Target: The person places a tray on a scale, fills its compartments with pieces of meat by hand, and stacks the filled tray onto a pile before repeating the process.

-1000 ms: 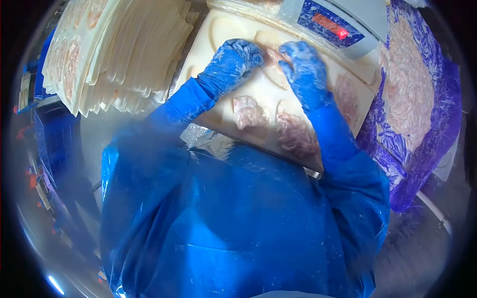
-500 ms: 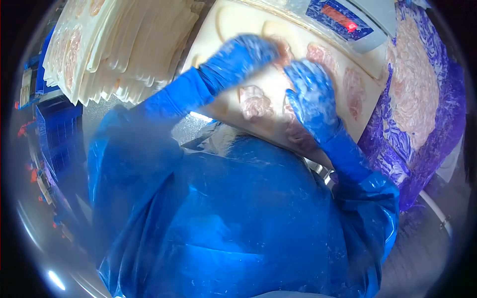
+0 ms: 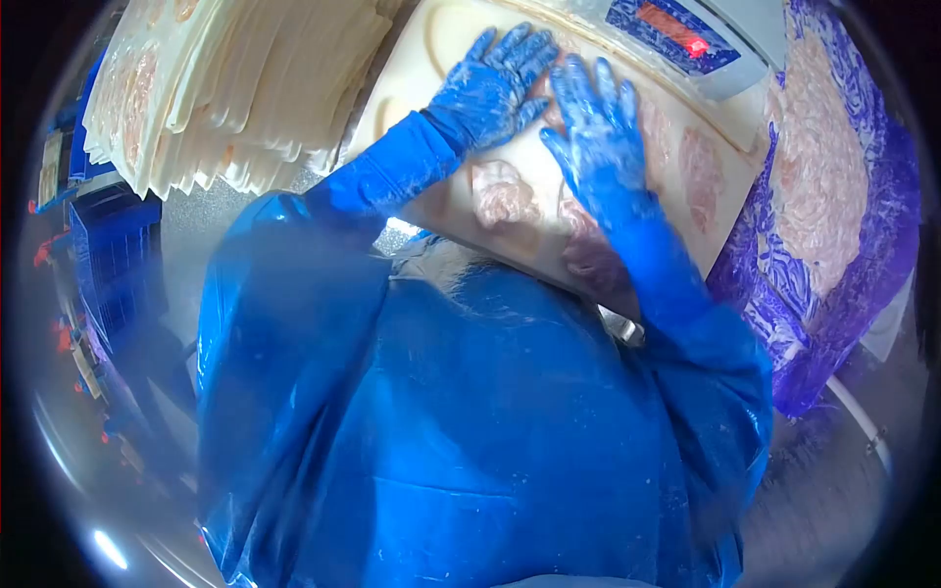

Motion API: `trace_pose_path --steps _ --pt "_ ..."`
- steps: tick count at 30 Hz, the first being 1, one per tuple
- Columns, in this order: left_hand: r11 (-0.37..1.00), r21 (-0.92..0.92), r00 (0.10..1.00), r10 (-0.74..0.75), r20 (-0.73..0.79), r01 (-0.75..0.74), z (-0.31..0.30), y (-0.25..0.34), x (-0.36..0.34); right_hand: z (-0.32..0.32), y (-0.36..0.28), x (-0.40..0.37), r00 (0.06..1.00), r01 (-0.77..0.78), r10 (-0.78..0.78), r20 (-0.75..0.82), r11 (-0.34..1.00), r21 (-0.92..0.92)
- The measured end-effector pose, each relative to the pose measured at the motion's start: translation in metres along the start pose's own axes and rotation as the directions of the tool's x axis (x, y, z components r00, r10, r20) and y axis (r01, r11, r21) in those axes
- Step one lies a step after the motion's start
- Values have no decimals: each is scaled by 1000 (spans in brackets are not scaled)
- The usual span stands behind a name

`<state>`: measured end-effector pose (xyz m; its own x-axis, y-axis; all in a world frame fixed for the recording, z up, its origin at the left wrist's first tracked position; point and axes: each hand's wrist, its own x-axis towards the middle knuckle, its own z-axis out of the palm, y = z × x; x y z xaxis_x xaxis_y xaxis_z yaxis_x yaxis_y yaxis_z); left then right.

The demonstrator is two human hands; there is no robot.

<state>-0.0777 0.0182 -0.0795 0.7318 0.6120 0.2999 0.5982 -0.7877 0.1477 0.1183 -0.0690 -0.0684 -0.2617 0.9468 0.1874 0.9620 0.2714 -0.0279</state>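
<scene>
Both hands wear blue gloves smeared with white residue. My left hand (image 3: 498, 88) lies with fingers spread over the upper middle of a cream-coloured tray (image 3: 397, 93) that has shaped hollows. Beside it, my right hand (image 3: 596, 127) is also spread, fingers pointing up the tray and partly covering pieces of pale raw meat. One meat piece (image 3: 503, 196) sits in a hollow below my left hand. Another meat piece (image 3: 592, 253) lies under my right wrist, and a third meat piece (image 3: 700, 181) is at the right. What touches the undersides of my fingers is hidden.
A tall stack of similar cream trays (image 3: 235, 98) stands at the upper left. Behind the tray is a scale with a red-lit display (image 3: 671, 31). On the right, a heap of pale raw meat (image 3: 818, 162) lies on purple plastic (image 3: 882, 255). Blue crates (image 3: 116, 260) stand far left.
My left hand has moved up and its fingers have spread flat. My right hand has shifted up slightly, its fingers now straighter and further apart.
</scene>
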Motion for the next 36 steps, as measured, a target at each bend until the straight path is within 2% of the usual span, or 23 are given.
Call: trace_pose_path --steps 1,3,5,7,9,10,13,14,15,17,18,19,21,22,24,25,26,28,29,30,31,34,36 --pt "1000 18 1000 -17 -17 18 1 0 2 2 3 5 996 88 -87 19 995 -43" --pt "997 70 999 -42 -13 42 -2 1 4 -6 15 4 998 48 -50 -47 998 -42" --pt "979 163 992 -125 4 123 -5 7 -3 -11 18 -3 981 -149 134 -137 983 -105" --pt "977 117 984 -174 -29 177 3 19 0 -10 5 -9 975 -135 122 -185 989 -58" --pt "989 -90 986 -125 -114 115 18 20 6 -4 -13 -27 999 12 -15 49 998 56" --pt "995 26 983 -90 -159 95 13 16 9 -13 -16 -33 997 -27 24 70 999 46" --pt "996 10 989 -84 -119 86 -13 11 4 -29 -7 -43 982 34 -30 186 999 -15" --pt "987 -107 990 -128 -56 122 -15 11 0 -26 4 -40 997 48 -50 64 998 42" --pt "987 -107 991 -127 -50 121 -17 11 -4 -25 4 -28 997 45 -48 65 998 47" --pt "997 38 997 -69 -24 70 -26 8 -17 -23 2 3 983 13 15 -183 988 152" --pt "989 3 986 -147 -78 148 -36 6 -23 8 7 3 998 55 -57 -15 993 -104" --pt "992 30 977 -114 -179 121 -47 -5 -32 6 8 0 999 46 -48 -18 994 -97" --pt "928 -205 949 -313 27 312 -81 -5 -51 -2 14 2 996 -27 29 -82 999 18" --pt "926 -210 948 -316 27 315 -81 0 -62 -8 18 -4 954 12 38 -298 986 164" --pt "932 -286 974 -199 107 222 -76 12 -85 -26 16 -13 952 -2 74 -298 972 236" --pt "906 -386 984 -173 32 172 -84 34 -82 -30 14 -14 947 -22 121 -297 948 316" --pt "907 -399 989 -150 -16 131 -81 41 -70 -18 16 -9 937 114 28 -349 918 379" --pt "905 -418 990 -122 -71 82 -60 44 -49 -12 25 -16 965 119 -50 -256 958 262" --pt "940 -340 994 -5 -112 -34 -35 33 -37 -13 36 -16 980 144 -121 -156 979 143" --pt "957 -254 984 106 -143 -140 -21 22 -29 -16 50 -12 984 102 -72 -161 978 182" --pt "956 -259 984 100 -148 -136 -16 17 -27 -24 48 -7 985 105 -77 -155 978 178" --pt "959 -238 984 128 -125 -155 -13 10 -20 -50 21 19 881 268 -184 -437 953 140" --pt "962 -235 988 119 -94 -139 -14 12 -19 -31 31 3 935 253 -168 -312 934 253"
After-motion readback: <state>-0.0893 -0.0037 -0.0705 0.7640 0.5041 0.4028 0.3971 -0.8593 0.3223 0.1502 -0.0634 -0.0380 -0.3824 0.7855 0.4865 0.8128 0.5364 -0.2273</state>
